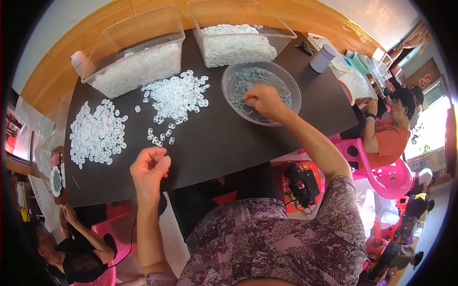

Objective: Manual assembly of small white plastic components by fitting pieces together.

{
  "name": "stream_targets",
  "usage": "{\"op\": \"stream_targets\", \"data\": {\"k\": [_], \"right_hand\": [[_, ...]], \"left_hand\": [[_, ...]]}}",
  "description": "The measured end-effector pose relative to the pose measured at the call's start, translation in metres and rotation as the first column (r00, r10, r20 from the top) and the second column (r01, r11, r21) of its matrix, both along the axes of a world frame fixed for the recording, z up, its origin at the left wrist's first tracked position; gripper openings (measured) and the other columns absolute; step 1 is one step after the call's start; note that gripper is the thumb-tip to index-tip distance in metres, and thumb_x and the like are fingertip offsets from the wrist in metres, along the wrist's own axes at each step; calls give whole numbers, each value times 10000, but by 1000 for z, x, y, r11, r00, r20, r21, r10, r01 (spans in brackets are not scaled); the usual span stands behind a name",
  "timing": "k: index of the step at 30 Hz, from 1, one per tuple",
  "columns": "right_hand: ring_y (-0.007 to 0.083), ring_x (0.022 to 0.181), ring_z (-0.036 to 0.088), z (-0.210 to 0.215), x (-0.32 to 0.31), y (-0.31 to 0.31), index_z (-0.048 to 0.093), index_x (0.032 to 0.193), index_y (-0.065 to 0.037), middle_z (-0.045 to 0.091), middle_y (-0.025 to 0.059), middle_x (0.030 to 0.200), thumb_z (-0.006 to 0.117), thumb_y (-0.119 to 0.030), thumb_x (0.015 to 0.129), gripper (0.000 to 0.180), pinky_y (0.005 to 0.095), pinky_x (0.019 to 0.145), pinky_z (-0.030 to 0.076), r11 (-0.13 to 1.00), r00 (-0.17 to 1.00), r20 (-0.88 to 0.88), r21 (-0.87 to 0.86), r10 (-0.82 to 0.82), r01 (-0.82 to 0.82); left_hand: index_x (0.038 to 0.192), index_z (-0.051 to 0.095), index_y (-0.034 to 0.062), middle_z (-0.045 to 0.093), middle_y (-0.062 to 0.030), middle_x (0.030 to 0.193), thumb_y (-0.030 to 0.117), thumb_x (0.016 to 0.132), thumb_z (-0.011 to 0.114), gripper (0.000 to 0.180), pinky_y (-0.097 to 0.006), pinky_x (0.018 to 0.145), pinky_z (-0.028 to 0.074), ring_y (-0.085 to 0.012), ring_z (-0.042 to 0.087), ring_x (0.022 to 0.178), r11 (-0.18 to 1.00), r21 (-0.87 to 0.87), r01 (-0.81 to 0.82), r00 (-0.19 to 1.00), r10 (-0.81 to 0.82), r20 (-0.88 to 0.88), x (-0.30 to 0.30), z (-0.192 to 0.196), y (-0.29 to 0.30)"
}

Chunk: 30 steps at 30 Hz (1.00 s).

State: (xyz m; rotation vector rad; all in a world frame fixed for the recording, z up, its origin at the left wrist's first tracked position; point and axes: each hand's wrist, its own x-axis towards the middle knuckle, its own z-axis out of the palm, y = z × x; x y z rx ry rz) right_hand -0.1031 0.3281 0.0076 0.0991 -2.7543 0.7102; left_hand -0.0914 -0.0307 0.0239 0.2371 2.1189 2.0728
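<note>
The fingertips of the right hand (pixel 267 101), bunched and pointing down, dipped among small grey pins (pixel 251 75) in a round clear bowl (pixel 298 95); whether they gripped one could not be told. The left hand (pixel 149 172) hung over the near edge of a dark table (pixel 224 143), thumb and fingers curled together beside a speck of white (pixel 167 157) too small to identify. The step in hand appeared to be picking out a pin; the next move likely called for lifting it clear toward the left hand. The right forearm (pixel 317 143) slanted in, elbow out; the left forearm (pixel 151 229) rose nearly upright. Beyond lay white pieces (pixel 174 97) in two heaps, before two clear tubs (pixel 138 28).
</note>
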Motion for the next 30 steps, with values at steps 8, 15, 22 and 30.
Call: {"op": "stream_targets", "data": {"k": [8, 15, 22, 30], "right_hand": [[298, 783, 560, -3, 5, 3, 676, 808, -112, 585, 86, 731, 631, -145, 757, 76, 400, 675, 433, 984, 991, -132, 180, 21, 3], [293, 783, 558, -8, -3, -2, 675, 800, -106, 576, 92, 722, 638, -133, 740, 75, 399, 667, 428, 975, 988, -117, 210, 98, -72], [301, 761, 557, -4, 1, -1, 665, 758, -92, 572, 93, 717, 619, -96, 724, 57, 405, 651, 424, 977, 986, -161, 214, 38, -3], [341, 760, 554, -2, -11, -10, 594, 666, -54, 569, 149, 701, 569, -88, 724, 72, 440, 671, 434, 980, 988, -153, 200, 26, 5]], "left_hand": [[870, 620, -13, 553, -17, 696, 65, 802, 661, 111, -211, 496, 398, -84, 492, 552, 968, 246, 52, 987, -88, 137, 32, -15, 9], [934, 597, -27, 567, -34, 725, 74, 799, 675, 187, -219, 505, 416, -94, 506, 568, 954, 285, 92, 986, -127, 106, 45, -26, 9], [883, 619, -21, 593, -47, 723, 90, 830, 650, 126, -208, 524, 449, -97, 541, 585, 922, 388, 17, 976, -99, 194, 56, -17, 11], [928, 612, -39, 618, -92, 756, 69, 820, 650, 157, -229, 504, 455, -123, 557, 573, 935, 348, 72, 972, -143, 184, 63, -25, 13]]}}
